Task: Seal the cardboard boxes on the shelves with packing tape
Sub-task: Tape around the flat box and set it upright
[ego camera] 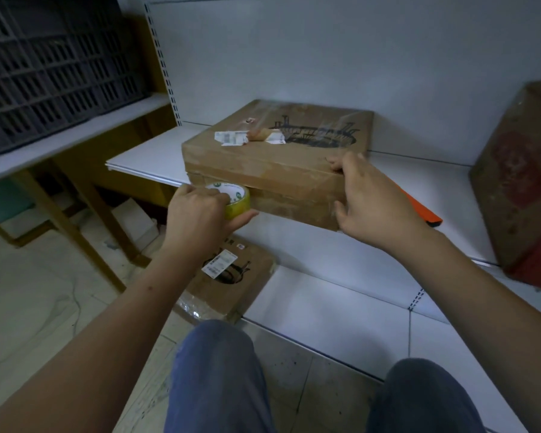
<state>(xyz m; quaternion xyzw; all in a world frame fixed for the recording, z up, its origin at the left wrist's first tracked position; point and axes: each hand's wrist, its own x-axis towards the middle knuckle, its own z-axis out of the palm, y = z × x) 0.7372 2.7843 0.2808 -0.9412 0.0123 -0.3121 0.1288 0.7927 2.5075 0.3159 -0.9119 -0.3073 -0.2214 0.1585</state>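
A flat cardboard box (272, 157) with a black drawing and torn labels on its lid lies on the white shelf (144, 157), its front edge overhanging. My left hand (197, 214) grips a yellowish roll of packing tape (236, 200) pressed against the box's front face at its lower left corner. My right hand (369, 195) holds the box's front right corner, fingers over the top edge and thumb on the front face. Clear tape glints across the lid.
A second flat cardboard box (231, 282) lies on the lower shelf below my left hand. A tall cardboard box (519, 189) stands at the right. An orange object (422, 210) lies behind my right hand. A dark plastic crate (50, 64) sits upper left. My knees are in front.
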